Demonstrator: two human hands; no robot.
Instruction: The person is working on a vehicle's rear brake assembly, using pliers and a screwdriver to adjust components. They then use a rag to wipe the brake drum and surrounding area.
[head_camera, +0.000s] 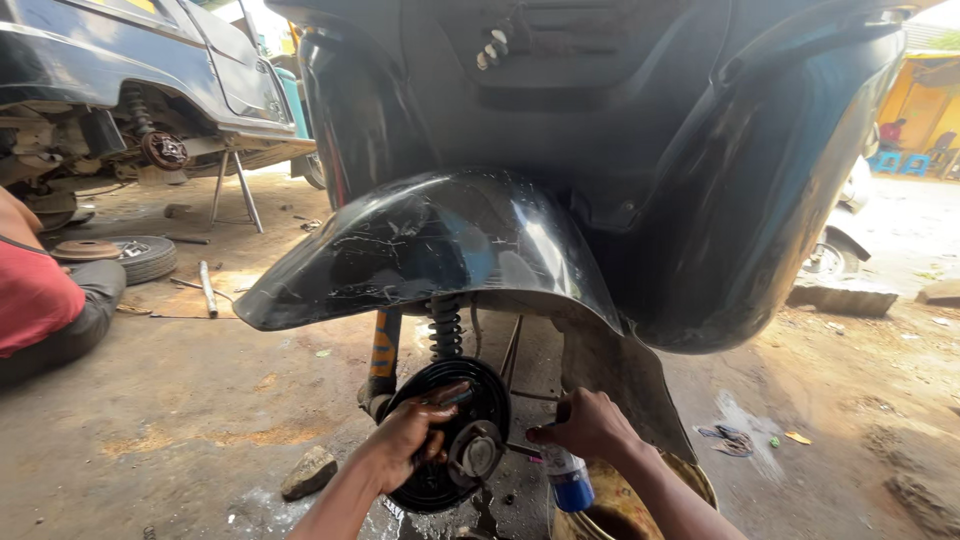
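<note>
Two bare hands work under the scratched black curved metal mudguard (430, 250) of a small dark vehicle. The left hand (410, 432) is curled around the rim of the round black metal brake backing plate (450, 435), fingers pinching its upper edge. The right hand (585, 425) sits just beside the plate on its far side, closed on a thin dark tool; its tip is hard to make out. Directly above the left hand rise a black coil spring shock absorber (445, 328) and an orange strut (383, 345). Below the right hand stands a blue-capped bottle (572, 488) in a worn yellowish bucket (620, 510). A grey stone (308, 472) lies on the dirt floor (190, 420), left of the left hand.
</note>
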